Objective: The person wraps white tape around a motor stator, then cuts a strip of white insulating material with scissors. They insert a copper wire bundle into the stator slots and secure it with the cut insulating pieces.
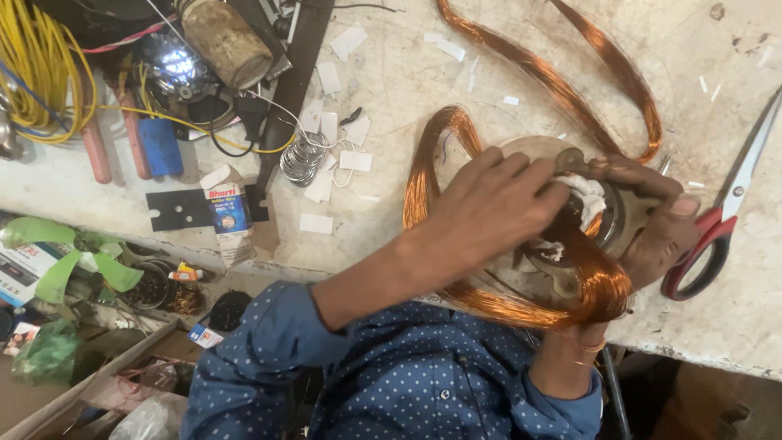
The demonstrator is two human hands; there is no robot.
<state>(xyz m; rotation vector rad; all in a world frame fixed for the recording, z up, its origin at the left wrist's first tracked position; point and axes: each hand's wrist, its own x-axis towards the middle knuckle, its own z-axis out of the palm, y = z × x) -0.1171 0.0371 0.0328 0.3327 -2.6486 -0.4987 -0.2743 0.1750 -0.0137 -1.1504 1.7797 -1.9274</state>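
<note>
Sprawling across most of the view, the pale, scuffed workbench (521,73) carries everything within reach. Over it runs a long loop of copper wire (570,90), laid out flat, probably so the strands stay untangled; its near end gathers into a thick bundle (599,285) at the bench edge. Under that bundle sits a round metal motor part (607,216), kept close to the person's body where both hands can press on it.

The left hand (489,204) lies curled over the top of the part, fingers closed down on the coil and a scrap of white cloth or paper (590,195), seemingly pinning them in place. The right hand (660,228) wraps around the far side, thumb raised, gripping the rim and the wire bundle so the piece cannot turn.

Red-handled scissors (717,236) rest just beside the right hand, blades pointing away. Farther left stand a rusty can (224,41), a coil of yellow cable (41,73), a small spool of solder (301,159) and scattered white paper slips (318,222).
</note>
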